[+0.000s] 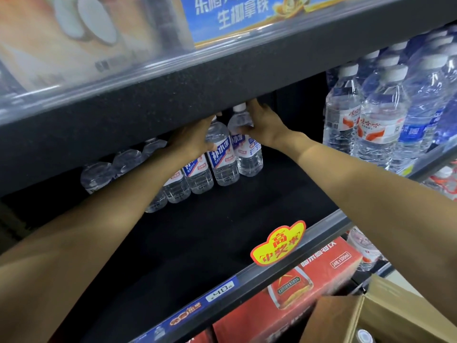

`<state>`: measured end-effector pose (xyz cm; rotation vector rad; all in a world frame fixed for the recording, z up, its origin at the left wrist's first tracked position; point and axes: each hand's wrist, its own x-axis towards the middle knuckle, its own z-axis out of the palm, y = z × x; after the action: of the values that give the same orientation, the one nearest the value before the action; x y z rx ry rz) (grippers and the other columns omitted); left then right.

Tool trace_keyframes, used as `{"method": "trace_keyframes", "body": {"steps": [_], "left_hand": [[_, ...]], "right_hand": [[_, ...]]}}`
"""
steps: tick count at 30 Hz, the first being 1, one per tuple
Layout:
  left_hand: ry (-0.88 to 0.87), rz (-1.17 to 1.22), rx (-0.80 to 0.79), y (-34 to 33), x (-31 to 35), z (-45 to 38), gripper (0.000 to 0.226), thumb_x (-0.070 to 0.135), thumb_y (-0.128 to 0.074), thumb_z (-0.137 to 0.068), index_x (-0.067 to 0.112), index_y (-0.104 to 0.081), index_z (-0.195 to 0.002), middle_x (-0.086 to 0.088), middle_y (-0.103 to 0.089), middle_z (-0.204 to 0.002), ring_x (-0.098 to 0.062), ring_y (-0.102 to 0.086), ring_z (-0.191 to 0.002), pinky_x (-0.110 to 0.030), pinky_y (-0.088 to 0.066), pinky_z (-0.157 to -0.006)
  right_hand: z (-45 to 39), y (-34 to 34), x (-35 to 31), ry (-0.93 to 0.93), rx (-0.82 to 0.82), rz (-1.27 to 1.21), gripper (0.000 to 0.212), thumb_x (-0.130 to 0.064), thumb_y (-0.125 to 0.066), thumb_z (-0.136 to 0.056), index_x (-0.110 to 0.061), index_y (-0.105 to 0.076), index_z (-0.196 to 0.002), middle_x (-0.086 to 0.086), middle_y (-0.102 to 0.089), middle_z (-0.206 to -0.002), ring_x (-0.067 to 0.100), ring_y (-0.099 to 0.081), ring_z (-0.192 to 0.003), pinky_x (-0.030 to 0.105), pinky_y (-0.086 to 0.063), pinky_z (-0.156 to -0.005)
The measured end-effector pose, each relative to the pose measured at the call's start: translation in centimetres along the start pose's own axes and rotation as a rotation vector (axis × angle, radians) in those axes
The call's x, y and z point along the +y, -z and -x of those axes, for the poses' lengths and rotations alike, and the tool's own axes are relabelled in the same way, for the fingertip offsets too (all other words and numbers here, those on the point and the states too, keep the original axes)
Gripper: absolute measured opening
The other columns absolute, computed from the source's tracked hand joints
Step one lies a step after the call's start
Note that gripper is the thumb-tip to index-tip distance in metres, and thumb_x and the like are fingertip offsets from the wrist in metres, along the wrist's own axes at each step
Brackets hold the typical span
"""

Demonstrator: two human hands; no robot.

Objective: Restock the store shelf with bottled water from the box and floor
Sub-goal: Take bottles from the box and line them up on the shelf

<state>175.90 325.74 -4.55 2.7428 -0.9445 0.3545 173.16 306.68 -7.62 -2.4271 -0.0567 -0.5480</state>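
Both hands are reaching deep under the upper shelf, the left hand (195,138) gripping one blue-labelled water bottle (220,154) and the right hand (265,125) gripping its neighbour (247,149), and are best sliding them upright, tight against the back row (178,181).

Dark shelf boards (173,90) stack above one another. A yellow tag (278,243) hangs on a rail, red cartons (296,288) below. Light is dim
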Motion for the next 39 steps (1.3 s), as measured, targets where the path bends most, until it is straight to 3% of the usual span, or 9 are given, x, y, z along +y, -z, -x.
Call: {"method": "trace_keyframes", "body": {"steps": [3, 7, 10, 14, 20, 27, 32, 36, 39], "left_hand": [[-0.015, 0.018, -0.010, 0.0, -0.2, -0.2, 0.076, 0.015, -0.080, -0.076, 0.022, -0.041, -0.141, -0.007, -0.044, -0.144, -0.025, -0.048, -0.126, -0.026, -0.036, -0.086], [-0.016, 0.009, -0.036, 0.0, -0.5, -0.6, 0.074, 0.016, -0.081, -0.074, 0.020, -0.044, -0.138, -0.009, -0.046, -0.141, -0.025, -0.049, -0.123, -0.025, -0.033, -0.086], [0.009, 0.020, -0.044, 0.1, -0.8, -0.9, 0.074, 0.017, -0.082, -0.072, 0.020, -0.046, -0.137, -0.009, -0.048, -0.140, -0.025, -0.050, -0.123, -0.026, -0.033, -0.087], [0.039, 0.018, -0.057, -0.1, -1.2, -1.0, 0.075, 0.022, -0.081, -0.074, 0.023, -0.044, -0.140, -0.008, -0.046, -0.142, -0.025, -0.050, -0.123, -0.027, -0.035, -0.087], [0.008, 0.002, -0.055, -0.1, -1.1, -1.0, 0.071, 0.016, -0.081, -0.073, 0.022, -0.047, -0.135, -0.007, -0.049, -0.138, -0.022, -0.051, -0.116, -0.026, -0.035, -0.082], [-0.008, -0.023, -0.052, 0.1, -0.8, -0.7, 0.065, 0.013, -0.080, -0.074, 0.020, -0.048, -0.129, -0.008, -0.050, -0.134, -0.018, -0.050, -0.107, -0.028, -0.037, -0.080], [-0.051, -0.182, -0.017, 0.4, 0.4, 0.7, 0.061, 0.007, -0.074, -0.079, 0.017, -0.046, -0.132, -0.014, -0.043, -0.143, -0.035, -0.047, -0.123, -0.040, -0.046, -0.093], [-0.125, -0.304, 0.013, 1.0, 1.6, 2.4, 0.059, 0.007, -0.067, -0.082, 0.016, -0.044, -0.136, -0.009, -0.033, -0.147, -0.035, -0.036, -0.132, -0.043, -0.039, -0.105], [-0.187, -0.303, 0.038, 1.3, 3.4, 4.1, 0.057, 0.007, -0.064, -0.082, 0.015, -0.045, -0.136, -0.006, -0.039, -0.140, -0.029, -0.037, -0.130, -0.040, -0.040, -0.102]], "right_hand": [[0.2, 1.0, 0.2, 0.020, -0.106, -0.052, 0.070, -0.012, -0.062, -0.089, -0.019, -0.022, -0.146, 0.014, -0.054, -0.132, 0.031, -0.055, -0.119, 0.041, -0.047, -0.097], [0.0, 1.1, 0.4, 0.037, -0.165, 0.033, 0.074, -0.001, -0.053, -0.092, -0.022, -0.016, -0.152, 0.018, -0.040, -0.145, 0.034, -0.047, -0.129, 0.032, -0.040, -0.098], [-0.1, 1.3, 0.7, 0.059, -0.167, 0.151, 0.074, -0.002, -0.048, -0.094, -0.032, -0.014, -0.152, 0.018, -0.037, -0.149, 0.037, -0.039, -0.135, 0.037, -0.040, -0.103], [-0.1, 1.3, 0.3, 0.066, -0.191, 0.202, 0.072, -0.007, -0.049, -0.095, -0.036, -0.014, -0.151, 0.019, -0.040, -0.147, 0.037, -0.046, -0.129, 0.045, -0.045, -0.102], [0.1, 0.4, 0.1, 0.083, -0.095, 0.235, 0.076, -0.009, -0.058, -0.092, -0.032, -0.016, -0.151, 0.020, -0.051, -0.138, 0.039, -0.052, -0.123, 0.041, -0.047, -0.095], [0.9, 0.3, -0.3, 0.043, -0.114, 0.239, 0.080, -0.015, -0.057, -0.094, -0.038, -0.007, -0.152, 0.020, -0.057, -0.129, 0.039, -0.058, -0.114, 0.041, -0.051, -0.090], [3.6, 1.2, -0.7, 0.046, -0.165, 0.240, 0.091, -0.010, -0.056, -0.093, -0.039, 0.007, -0.152, 0.016, -0.027, -0.156, 0.037, -0.051, -0.126, 0.043, -0.048, -0.097], [6.4, 2.5, -0.8, 0.064, -0.191, 0.347, 0.081, -0.017, -0.055, -0.095, -0.029, -0.002, -0.155, 0.015, -0.034, -0.150, 0.037, -0.046, -0.129, 0.043, -0.046, -0.100], [9.0, 4.3, -1.3, 0.061, -0.177, 0.466, 0.072, -0.022, -0.056, -0.095, -0.021, -0.014, -0.153, 0.016, -0.042, -0.141, 0.038, -0.044, -0.126, 0.045, -0.044, -0.100]]}}
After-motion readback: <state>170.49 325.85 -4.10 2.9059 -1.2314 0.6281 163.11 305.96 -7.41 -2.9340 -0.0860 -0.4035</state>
